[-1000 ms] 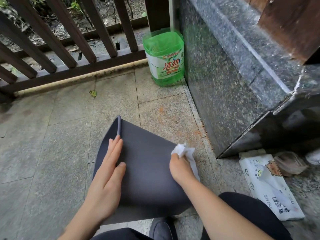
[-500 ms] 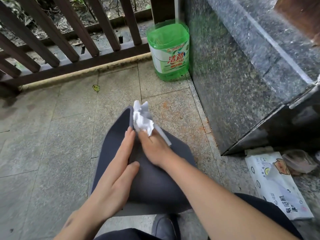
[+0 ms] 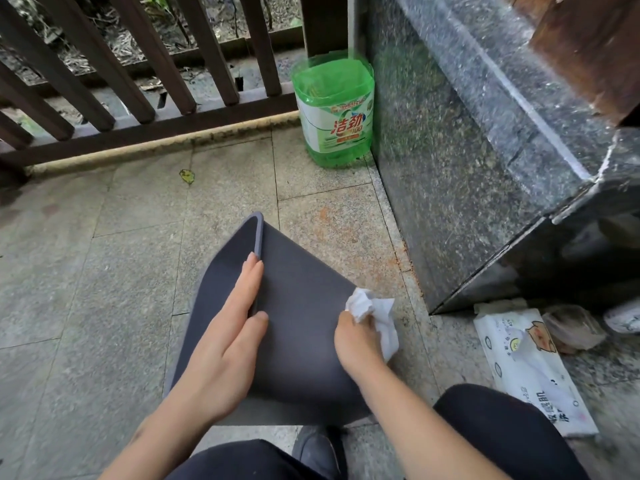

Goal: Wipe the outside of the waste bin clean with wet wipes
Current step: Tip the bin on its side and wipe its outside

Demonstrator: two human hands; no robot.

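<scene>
On the tiled floor (image 3: 104, 271) we see one bin (image 3: 304, 306), left hand (image 3: 225, 344) flat and released, right hand (image 3: 356, 344) clenching one wipe (image 3: 374, 313).

One grey waste bin (image 3: 304, 327) lies on the tiled floor (image 3: 86, 271). One crumpled white wet wipe (image 3: 372, 311). Two bare hands: one left hand (image 3: 221, 351), one right hand (image 3: 356, 344). One green plastic jug (image 3: 334, 112) in the floor's far corner. One pack of wet wipes (image 3: 530, 372) at the right edge. One fallen leaf (image 3: 187, 176). One shoe (image 3: 317, 452) shows
</scene>
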